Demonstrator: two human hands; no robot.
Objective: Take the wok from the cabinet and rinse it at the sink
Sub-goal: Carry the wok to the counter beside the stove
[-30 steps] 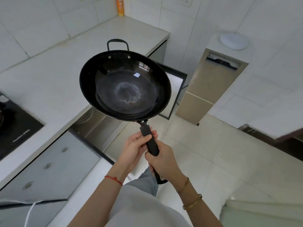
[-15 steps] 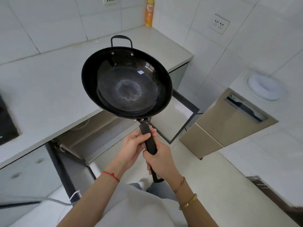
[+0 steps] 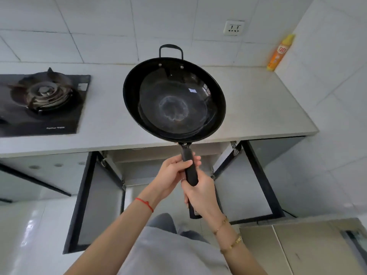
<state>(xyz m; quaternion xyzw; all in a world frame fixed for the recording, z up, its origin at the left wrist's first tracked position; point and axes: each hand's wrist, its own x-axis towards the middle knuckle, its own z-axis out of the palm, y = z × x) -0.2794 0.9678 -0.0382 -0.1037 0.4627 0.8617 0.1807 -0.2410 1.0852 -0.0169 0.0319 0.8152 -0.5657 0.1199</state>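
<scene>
A black wok (image 3: 174, 100) with a long black handle and a small loop handle at its far rim is held up in the air over the counter's front edge. My left hand (image 3: 172, 173) wraps the upper part of the long handle. My right hand (image 3: 200, 195) grips the handle lower down, just below the left. The wok's inside faces me and looks dry, with a pale ring mark at the bottom. Below it the cabinet (image 3: 158, 167) stands with both doors swung open. No sink is in view.
A grey counter (image 3: 258, 108) runs along the tiled wall. A gas stove (image 3: 42, 96) sits at its left. An orange spray bottle (image 3: 280, 53) stands in the back right corner under a wall socket (image 3: 234, 27). A beige appliance (image 3: 309, 249) is at lower right.
My view has swung left, so the stove and the whole counter now show. Both hands keep the same grip on the wok handle, and the wok stays raised in front of me.
</scene>
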